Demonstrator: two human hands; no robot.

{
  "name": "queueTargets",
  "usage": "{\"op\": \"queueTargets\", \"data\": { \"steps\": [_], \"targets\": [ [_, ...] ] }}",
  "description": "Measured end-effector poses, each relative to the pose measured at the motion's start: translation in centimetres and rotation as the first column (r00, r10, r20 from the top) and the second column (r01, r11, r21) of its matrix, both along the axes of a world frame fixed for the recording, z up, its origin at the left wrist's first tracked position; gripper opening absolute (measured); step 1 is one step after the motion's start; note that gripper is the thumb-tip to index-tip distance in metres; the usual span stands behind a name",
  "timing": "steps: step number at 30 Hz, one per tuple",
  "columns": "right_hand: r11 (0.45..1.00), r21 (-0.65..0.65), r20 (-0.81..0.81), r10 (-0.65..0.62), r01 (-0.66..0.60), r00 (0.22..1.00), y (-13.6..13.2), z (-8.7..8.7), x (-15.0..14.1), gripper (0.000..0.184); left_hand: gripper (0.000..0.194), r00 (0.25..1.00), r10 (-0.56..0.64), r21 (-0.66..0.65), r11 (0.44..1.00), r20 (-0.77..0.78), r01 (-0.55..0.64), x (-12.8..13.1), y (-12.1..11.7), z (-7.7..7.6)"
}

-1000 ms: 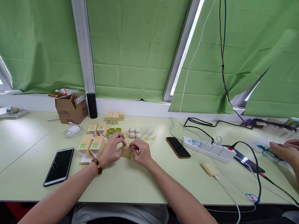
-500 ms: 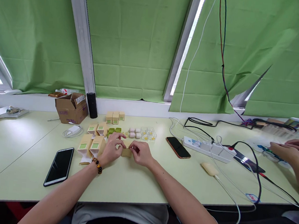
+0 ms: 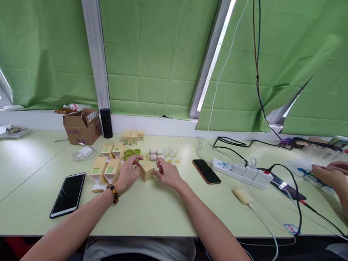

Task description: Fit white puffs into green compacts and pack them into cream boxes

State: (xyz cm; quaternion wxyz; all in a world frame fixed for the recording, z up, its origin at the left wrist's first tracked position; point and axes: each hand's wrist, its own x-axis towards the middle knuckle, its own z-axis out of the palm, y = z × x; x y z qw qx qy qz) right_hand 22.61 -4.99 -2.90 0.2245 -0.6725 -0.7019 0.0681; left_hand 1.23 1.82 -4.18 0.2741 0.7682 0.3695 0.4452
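Observation:
A small tan cardboard box [image 3: 146, 172] stands on the table between my hands, one corner towards me and its top looking closed. My left hand [image 3: 130, 170], with a beaded bracelet at the wrist, has its curled fingertips at the box's left side. At the right side, the thumb and fingers of my right hand [image 3: 167, 173] pinch near the edge. Beyond lie green small containers [image 3: 133, 153], pinkish-white small cylinders [image 3: 153, 157] and clear cups [image 3: 174, 155] with yellow bits inside. Several tan boxes with green labels [image 3: 112, 170] stand by my left wrist, their flaps spread.
Closed small boxes [image 3: 133, 136] stand at the back. Phones lie at left [image 3: 68, 194] and right [image 3: 206, 172]. A power strip [image 3: 241, 173] with cables, a beige mouse-shaped thing [image 3: 242, 196], a brown carton [image 3: 83, 127] and a black cylinder [image 3: 106, 123] surround them. A co-worker's hands [image 3: 331, 176] work at far right.
The small box has turned so a corner faces me, and its top looks closed. My hands have drawn slightly apart from their pinch over it.

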Motion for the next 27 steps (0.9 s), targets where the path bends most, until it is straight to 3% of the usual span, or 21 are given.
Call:
{"op": "queueTargets", "data": {
  "steps": [4,12,20,27],
  "targets": [
    [0.984,-0.088,0.141,-0.144,0.157,0.98,0.57,-0.46,0.2,0.012,0.034,0.998,0.053,-0.002,0.999,-0.017,-0.053,-0.11,0.06,0.23],
    [0.981,-0.177,0.107,-0.057,0.076,0.993,0.48,-0.24,0.52,0.032,0.044,1.0,0.011,-0.004,1.0,0.019,-0.011,0.0,-0.02,-0.15],
    [0.978,-0.134,0.098,-0.145,0.157,0.985,0.69,-0.43,0.51,0.02,0.04,0.999,0.049,-0.007,0.999,-0.017,-0.05,-0.08,0.0,0.07],
    [0.984,-0.124,0.143,-0.107,0.126,0.984,0.62,-0.93,0.06,0.016,0.036,0.999,0.038,-0.029,0.999,0.002,-0.038,-0.05,0.0,-0.07]
  ]
}}
